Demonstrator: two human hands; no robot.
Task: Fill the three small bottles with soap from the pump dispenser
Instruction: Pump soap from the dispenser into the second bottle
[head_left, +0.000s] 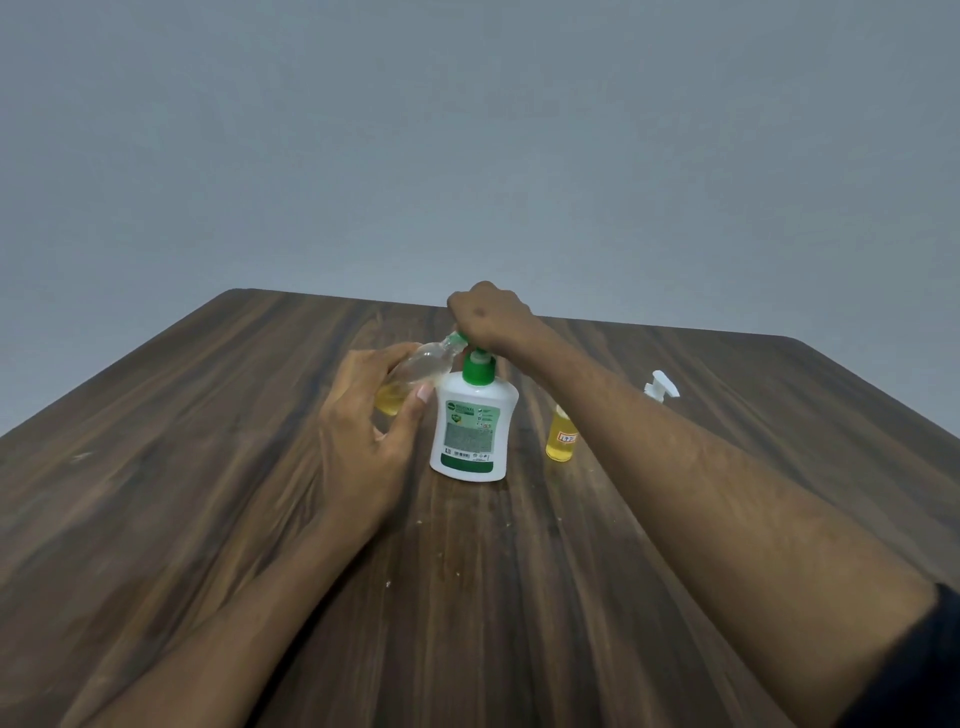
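A white soap dispenser (471, 431) with a green pump stands upright in the middle of the wooden table (208, 467). My right hand (491, 317) is closed over the green pump head from above. My left hand (363, 421) grips a small clear bottle (415, 374), tilted with its mouth at the pump spout and yellow soap pooled at its lower end. A second small bottle (561, 439) with yellow liquid and a red-and-white label stands right of the dispenser, partly behind my right forearm.
A white spray cap (660, 387) lies on the table at the back right. A plain grey wall rises behind the table's far edge. Small crumbs dot the wood in front of the dispenser.
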